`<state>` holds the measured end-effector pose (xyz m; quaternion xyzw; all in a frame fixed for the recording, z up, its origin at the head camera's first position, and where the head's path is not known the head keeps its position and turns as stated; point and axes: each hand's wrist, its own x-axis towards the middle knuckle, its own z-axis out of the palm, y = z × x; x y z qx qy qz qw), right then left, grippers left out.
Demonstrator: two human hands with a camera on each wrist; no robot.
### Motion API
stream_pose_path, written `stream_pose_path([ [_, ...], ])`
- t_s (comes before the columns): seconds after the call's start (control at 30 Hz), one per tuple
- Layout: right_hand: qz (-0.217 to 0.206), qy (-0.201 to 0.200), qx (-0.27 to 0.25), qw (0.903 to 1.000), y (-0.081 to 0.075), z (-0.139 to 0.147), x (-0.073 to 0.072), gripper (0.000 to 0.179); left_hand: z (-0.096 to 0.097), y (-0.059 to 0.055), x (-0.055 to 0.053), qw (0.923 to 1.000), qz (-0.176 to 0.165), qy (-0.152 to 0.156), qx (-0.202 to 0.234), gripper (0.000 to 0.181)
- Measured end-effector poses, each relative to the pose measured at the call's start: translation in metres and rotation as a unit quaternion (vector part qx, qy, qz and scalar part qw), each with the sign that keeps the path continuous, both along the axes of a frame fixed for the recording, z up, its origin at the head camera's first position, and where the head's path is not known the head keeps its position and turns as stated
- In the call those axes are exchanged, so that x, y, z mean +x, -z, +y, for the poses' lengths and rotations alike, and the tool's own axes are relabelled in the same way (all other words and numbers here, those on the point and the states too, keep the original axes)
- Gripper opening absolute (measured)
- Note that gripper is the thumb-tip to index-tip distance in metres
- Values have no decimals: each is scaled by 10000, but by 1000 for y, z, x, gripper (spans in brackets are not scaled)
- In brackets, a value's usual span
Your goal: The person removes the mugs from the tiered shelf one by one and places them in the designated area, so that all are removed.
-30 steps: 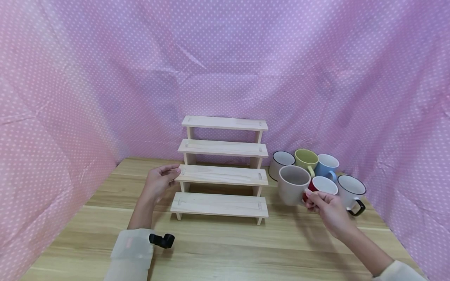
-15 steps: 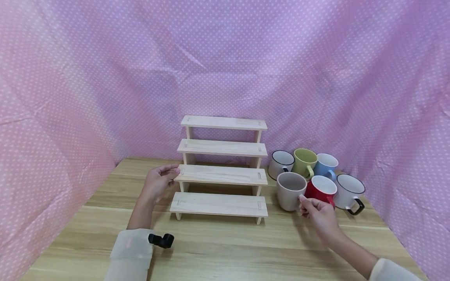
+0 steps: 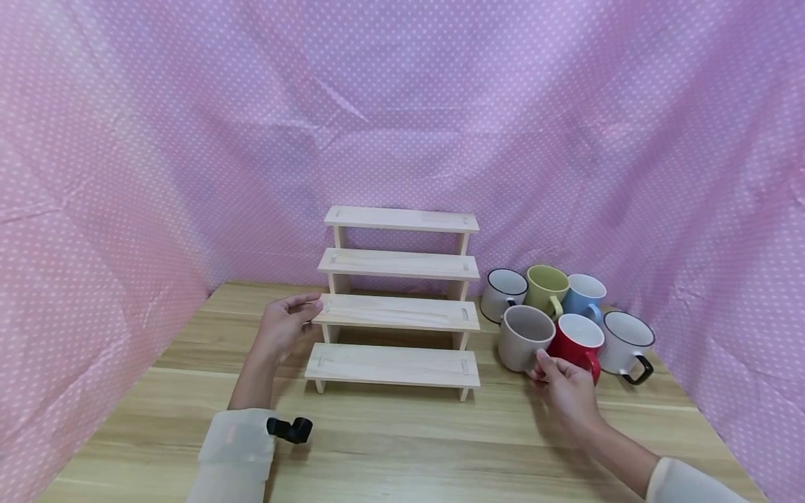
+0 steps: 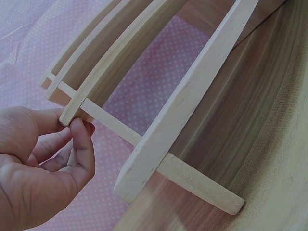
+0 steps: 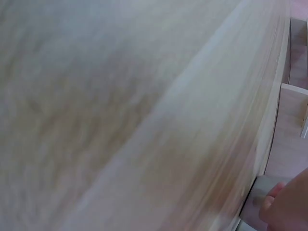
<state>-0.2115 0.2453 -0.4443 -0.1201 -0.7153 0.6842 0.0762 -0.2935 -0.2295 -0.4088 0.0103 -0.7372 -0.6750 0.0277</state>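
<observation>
A four-tier wooden step shelf (image 3: 393,369) stands at the middle of the table. My left hand (image 3: 286,327) pinches the left end of its second board from the bottom; the left wrist view shows thumb and fingertips (image 4: 82,130) at that board's end. On the right, my right hand (image 3: 571,395) pinches the handle of a beige-grey mug (image 3: 518,349), which is upright at the table, just right of the shelf. The fingers mostly hide that handle. Only part of this mug and hand shows at the lower right corner of the right wrist view.
Close beside the held mug is a red mug (image 3: 569,356). Around them stand a black-rimmed white mug (image 3: 497,304), a yellow-green mug (image 3: 541,299), a light blue mug (image 3: 575,304) and another black-rimmed mug (image 3: 616,356) with a black handle. A pink dotted cloth (image 3: 402,105) hangs behind.
The beige-grey mug has come down from in front of the red mug, uncovering more of it, then shifted slightly back. My right hand has moved left and lower; the left hand stays put.
</observation>
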Motion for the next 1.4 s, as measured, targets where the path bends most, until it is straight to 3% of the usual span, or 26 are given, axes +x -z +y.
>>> stream_pose_path([
  [0.4,-92,269,-3,9996,1,-9,-1,45,0,1,2,10000,28,7,12,45],
  [1.0,-64,-65,16,10000,1,2,-1,44,7,2,16,9999,83,-117,8,43],
  [1.27,-505,-237,576,9968,-1,9,2,51,7,3,16,9999,91,-87,-35,43],
  [1.4,-545,-93,1087,9925,-3,11,3,48,6,4,15,9999,136,-62,-28,42],
])
